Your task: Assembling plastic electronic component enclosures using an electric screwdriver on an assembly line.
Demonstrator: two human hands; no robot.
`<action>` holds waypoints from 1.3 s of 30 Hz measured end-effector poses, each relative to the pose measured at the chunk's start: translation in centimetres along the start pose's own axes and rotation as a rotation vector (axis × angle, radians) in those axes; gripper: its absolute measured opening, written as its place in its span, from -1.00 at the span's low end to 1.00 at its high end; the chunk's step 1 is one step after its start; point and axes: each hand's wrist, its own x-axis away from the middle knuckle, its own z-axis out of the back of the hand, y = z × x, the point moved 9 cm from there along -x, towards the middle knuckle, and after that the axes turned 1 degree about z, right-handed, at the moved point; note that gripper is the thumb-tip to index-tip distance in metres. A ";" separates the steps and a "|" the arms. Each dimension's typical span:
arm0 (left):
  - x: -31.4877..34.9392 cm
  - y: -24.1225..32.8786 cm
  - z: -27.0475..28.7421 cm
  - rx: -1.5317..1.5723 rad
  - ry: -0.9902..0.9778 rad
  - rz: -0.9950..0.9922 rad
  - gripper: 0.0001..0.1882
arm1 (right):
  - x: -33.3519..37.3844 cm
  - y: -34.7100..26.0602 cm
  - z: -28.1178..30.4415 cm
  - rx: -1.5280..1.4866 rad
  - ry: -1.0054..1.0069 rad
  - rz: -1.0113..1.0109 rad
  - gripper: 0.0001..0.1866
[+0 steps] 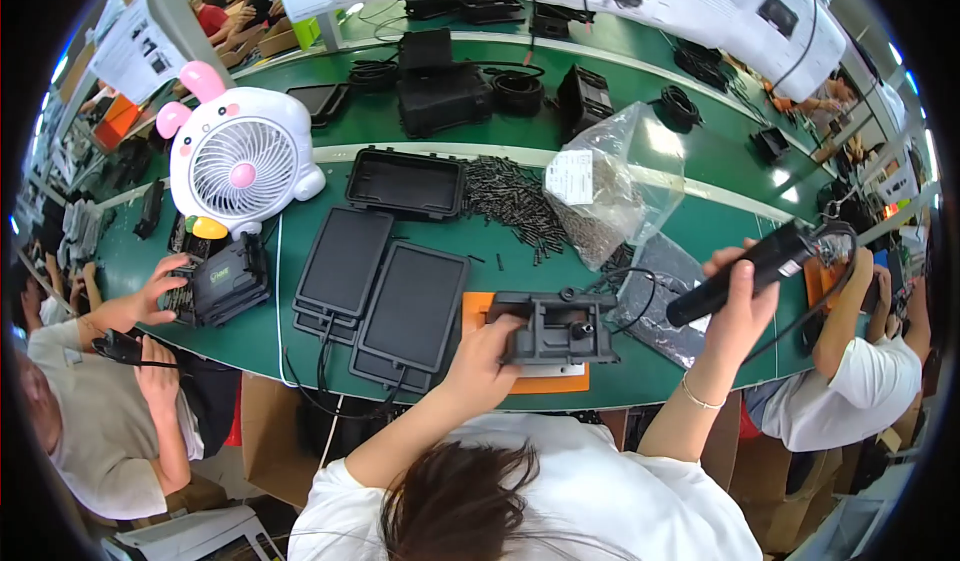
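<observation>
My left hand is closed on the left end of a black plastic housing with a raised frame and a round post in it. The housing rests over an orange plate at the front of the green bench. A thin black cable loops off its right side. To the right, above the bench, my right hand grips a black electric screwdriver. Its tip points down and left, apart from the housing, and a cord trails from its back end.
Flat black panels with cables lie left of the housing. Behind them are an open black case, a heap of dark screws and a clear plastic bag. A white fan stands at left. Co-workers sit on both sides.
</observation>
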 end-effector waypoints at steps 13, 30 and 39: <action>-2.2 14.3 -2.5 0.047 -0.160 -0.858 -0.88 | 9.4 4.4 -8.8 -0.147 -0.792 -0.638 -0.75; 0.8 20.8 4.6 -0.683 0.263 -0.585 -0.90 | 13.8 7.6 -19.1 -0.576 -0.835 -1.061 -0.48; -1.6 16.2 5.1 -0.464 -0.132 -0.432 -0.49 | 15.6 3.8 -19.8 -0.567 -0.920 -1.107 -0.52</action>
